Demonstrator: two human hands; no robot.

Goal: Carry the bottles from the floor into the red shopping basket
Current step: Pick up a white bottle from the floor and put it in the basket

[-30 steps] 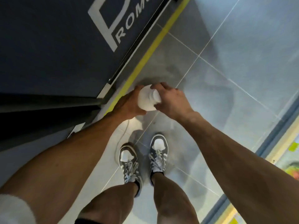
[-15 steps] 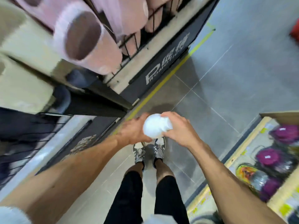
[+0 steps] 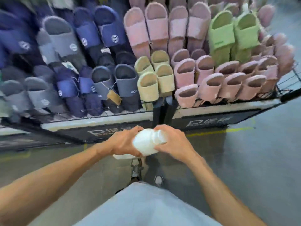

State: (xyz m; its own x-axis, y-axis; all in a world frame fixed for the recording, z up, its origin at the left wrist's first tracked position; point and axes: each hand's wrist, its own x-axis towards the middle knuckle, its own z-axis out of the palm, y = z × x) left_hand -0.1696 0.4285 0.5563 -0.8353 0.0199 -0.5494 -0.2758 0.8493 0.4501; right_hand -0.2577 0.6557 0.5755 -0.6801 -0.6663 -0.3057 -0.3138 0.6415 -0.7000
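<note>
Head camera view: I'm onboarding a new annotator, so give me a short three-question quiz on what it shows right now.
1. True or false: the white bottle is held with its cap toward the right hand.
2. Multiple choice: how many hands grip the bottle? A none; B one; C two.
3. Fill in: the display rack behind the hands shows rows of fluffy ____.

Key
1. True.
2. C: the left hand grips it too.
3. slippers.
</note>
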